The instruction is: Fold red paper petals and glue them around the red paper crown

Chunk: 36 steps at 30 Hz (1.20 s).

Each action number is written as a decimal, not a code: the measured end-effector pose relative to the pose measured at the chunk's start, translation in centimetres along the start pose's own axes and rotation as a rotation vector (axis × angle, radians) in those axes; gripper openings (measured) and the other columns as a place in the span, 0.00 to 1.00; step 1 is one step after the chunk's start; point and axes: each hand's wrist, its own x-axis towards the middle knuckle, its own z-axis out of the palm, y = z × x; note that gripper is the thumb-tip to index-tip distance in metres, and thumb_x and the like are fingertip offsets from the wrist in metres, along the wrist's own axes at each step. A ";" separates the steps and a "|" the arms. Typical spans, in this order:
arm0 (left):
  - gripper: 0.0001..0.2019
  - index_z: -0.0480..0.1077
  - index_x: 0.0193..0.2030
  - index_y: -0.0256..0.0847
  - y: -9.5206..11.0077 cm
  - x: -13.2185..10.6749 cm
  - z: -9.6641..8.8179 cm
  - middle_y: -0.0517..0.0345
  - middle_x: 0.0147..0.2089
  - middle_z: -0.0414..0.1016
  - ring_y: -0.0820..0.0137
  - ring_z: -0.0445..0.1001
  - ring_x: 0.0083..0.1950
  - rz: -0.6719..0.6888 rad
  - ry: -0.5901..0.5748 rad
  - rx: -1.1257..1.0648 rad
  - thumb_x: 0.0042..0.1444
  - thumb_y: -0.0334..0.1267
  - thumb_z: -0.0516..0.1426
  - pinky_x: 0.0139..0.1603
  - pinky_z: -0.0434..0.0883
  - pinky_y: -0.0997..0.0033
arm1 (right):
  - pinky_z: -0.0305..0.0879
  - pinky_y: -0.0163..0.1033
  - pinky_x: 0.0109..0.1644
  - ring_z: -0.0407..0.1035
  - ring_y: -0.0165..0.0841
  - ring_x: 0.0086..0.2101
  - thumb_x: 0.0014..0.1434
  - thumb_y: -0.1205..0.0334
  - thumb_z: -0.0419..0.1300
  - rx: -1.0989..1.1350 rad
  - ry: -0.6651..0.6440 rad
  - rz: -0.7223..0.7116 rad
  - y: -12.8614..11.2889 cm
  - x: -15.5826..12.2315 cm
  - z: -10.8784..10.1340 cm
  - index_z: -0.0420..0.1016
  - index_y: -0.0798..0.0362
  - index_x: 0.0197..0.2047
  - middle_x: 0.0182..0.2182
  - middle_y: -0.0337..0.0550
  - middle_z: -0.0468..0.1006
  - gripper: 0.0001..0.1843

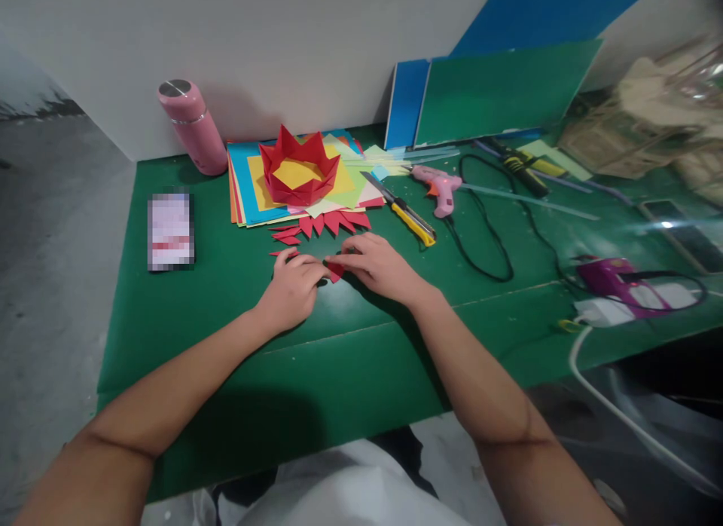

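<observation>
Between my fingertips, low over the green table, is a small piece of red paper (336,271). My left hand (294,288) pinches its left side, with the thumb out of clear sight. From the other side, my right hand (381,266) grips the same piece with fingers pressed together. Just beyond my hands lie several pointed red paper pieces (333,223) in a loose row. Behind them a ring of folded red paper (301,191) with upright points rests on a stack of coloured paper (242,194).
Right of the paper lie a yellow utility knife (415,223) with its blade out and a pink glue gun (440,187) with a looping black cord. A pink bottle (195,126) stands back left. Green boards (508,93) lean on the wall. A power strip (666,296) sits right.
</observation>
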 end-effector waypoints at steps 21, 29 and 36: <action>0.20 0.65 0.54 0.36 -1.0 -0.1 0.6 0.45 0.60 0.67 0.64 0.71 0.57 0.086 -0.126 -0.077 0.58 0.21 0.44 0.58 0.70 0.60 | 0.65 0.39 0.46 0.72 0.35 0.40 0.57 0.52 0.64 0.293 -0.020 0.020 -0.4 0.2 -1.0 0.76 0.51 0.35 0.38 0.43 0.79 0.10; 0.18 0.66 0.52 0.36 -1.3 0.0 0.4 0.42 0.61 0.65 0.62 0.71 0.57 0.075 -0.148 -0.061 0.58 0.22 0.45 0.57 0.70 0.56 | 0.65 0.38 0.43 0.73 0.34 0.40 0.61 0.55 0.61 0.219 -0.042 -0.017 -0.3 0.0 -1.3 0.79 0.49 0.35 0.40 0.42 0.80 0.09; 0.21 0.63 0.55 0.36 -1.4 0.0 0.5 0.42 0.63 0.63 0.62 0.70 0.59 0.061 -0.132 -0.099 0.57 0.21 0.45 0.59 0.70 0.55 | 0.64 0.36 0.42 0.73 0.33 0.40 0.64 0.60 0.57 0.191 -0.075 -0.001 -0.8 0.1 -1.7 0.78 0.50 0.36 0.41 0.42 0.79 0.09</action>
